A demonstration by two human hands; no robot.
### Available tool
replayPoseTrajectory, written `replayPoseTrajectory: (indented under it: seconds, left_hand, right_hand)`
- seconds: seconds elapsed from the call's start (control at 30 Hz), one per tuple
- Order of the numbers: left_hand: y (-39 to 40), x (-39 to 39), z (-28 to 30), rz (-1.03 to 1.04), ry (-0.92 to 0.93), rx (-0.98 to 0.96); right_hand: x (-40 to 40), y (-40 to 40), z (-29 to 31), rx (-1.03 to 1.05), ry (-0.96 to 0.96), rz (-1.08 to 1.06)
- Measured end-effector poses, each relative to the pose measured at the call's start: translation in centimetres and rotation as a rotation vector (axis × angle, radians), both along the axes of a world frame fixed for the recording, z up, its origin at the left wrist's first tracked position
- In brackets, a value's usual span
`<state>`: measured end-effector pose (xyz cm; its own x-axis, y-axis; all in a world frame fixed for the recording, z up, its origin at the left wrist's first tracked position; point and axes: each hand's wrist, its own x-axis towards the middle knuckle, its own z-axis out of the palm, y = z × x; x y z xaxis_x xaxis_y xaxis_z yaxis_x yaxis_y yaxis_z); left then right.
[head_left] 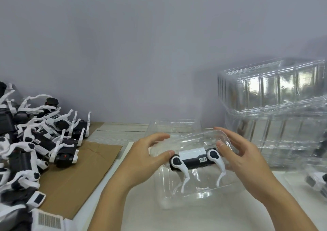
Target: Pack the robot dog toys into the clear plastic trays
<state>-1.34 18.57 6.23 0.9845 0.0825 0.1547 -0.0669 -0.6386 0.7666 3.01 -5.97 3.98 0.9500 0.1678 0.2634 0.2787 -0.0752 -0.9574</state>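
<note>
A black and white robot dog toy lies on its side inside a clear plastic tray at the middle of the table, its white legs pointing toward me. My left hand grips the tray's left end, thumb near the toy's left end and fingers over the rim. At the tray's right end, my right hand holds it, thumb by the toy and fingers curved over the far rim.
A heap of several more robot dog toys lies at the left on brown cardboard. Stacked clear trays rise at the right. Another tray with a toy sits at the right edge. A wall stands close behind.
</note>
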Motion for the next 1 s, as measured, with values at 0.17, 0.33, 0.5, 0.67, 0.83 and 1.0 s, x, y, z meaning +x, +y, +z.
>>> replayPoseTrajectory:
  seconds: [0.17,0.33,0.5,0.67,0.83,1.0]
  left_hand:
    - [-3.1,-1.2,2.5,-0.164,-0.063,0.303]
    - [-5.8,-2.3,3.3,-0.304,0.129,0.415]
    - [-6.0,-2.4,3.2,-0.299,0.147,0.435]
    - [-4.9,-2.4,3.4,-0.283,0.016,0.338]
    - [-1.9,-1.6,3.0,-0.282,-0.049,0.064]
    - [0.0,-1.6,1.6,-0.453,-0.134,-0.51]
  right_hand:
    - [0.5,-0.2,0.4,0.026,0.169,-0.005]
    - [0.3,-0.5,1.3,0.049,0.267,0.023]
    - [0.0,-0.5,2.3,0.046,0.323,0.013]
    - [-0.4,-0.9,4.0,0.171,0.343,0.082]
    - [-0.3,-2.3,5.6,0.355,0.243,0.034]
    - [-0.9,-0.7,5.6,0.347,0.177,0.083]
